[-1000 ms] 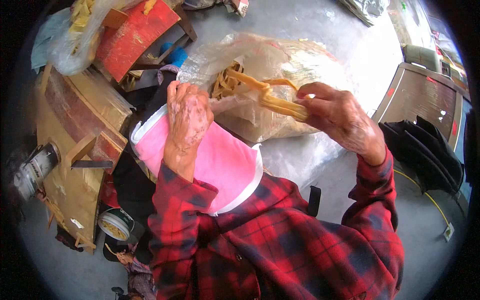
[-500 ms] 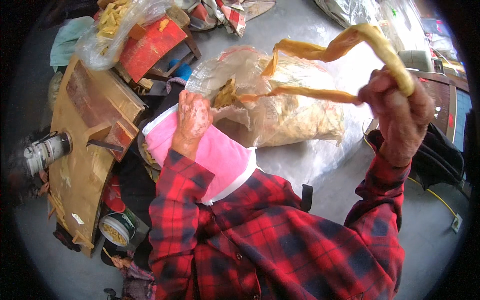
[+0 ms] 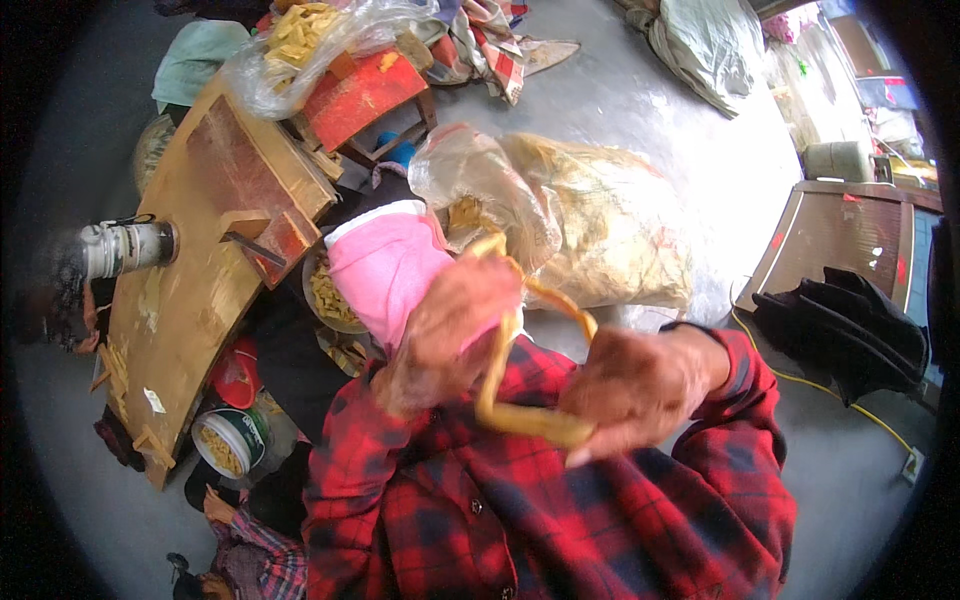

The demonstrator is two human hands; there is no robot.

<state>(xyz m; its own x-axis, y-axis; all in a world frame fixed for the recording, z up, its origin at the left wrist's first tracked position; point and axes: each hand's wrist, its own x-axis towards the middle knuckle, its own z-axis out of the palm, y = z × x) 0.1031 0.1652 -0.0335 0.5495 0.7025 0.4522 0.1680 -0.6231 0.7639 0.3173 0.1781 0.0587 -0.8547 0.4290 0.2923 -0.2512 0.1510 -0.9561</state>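
Note:
A long, limp yellowish-tan strip (image 3: pixel 492 375) bends into a loop between my hands, above my lap. My right hand (image 3: pixel 640 385) is closed on one part of it, with an end jutting past the fingers. My left hand (image 3: pixel 455 325), blurred by motion, pinches the strip near its upper bend. Beneath and behind the left hand, a pink cloth (image 3: pixel 380 265) with white edging covers my lap. Just beyond it lies a big clear plastic bag (image 3: pixel 610 225) full of pale yellowish material, its mouth toward me.
At the left stands a wooden bench (image 3: pixel 185 300) with a block plane-like fixture. A bowl (image 3: pixel 325 295) of cut pieces sits beside the cloth. A tub (image 3: pixel 228 445) holds more pieces near another person's hand (image 3: pixel 217 505). A red stool (image 3: pixel 360 100) stands behind; a yellow cord (image 3: pixel 830 385) crosses the right floor.
My right hand has come down and inward with the strip, which was stretched out and raised. My left hand has left the pink cloth and moved right to the strip.

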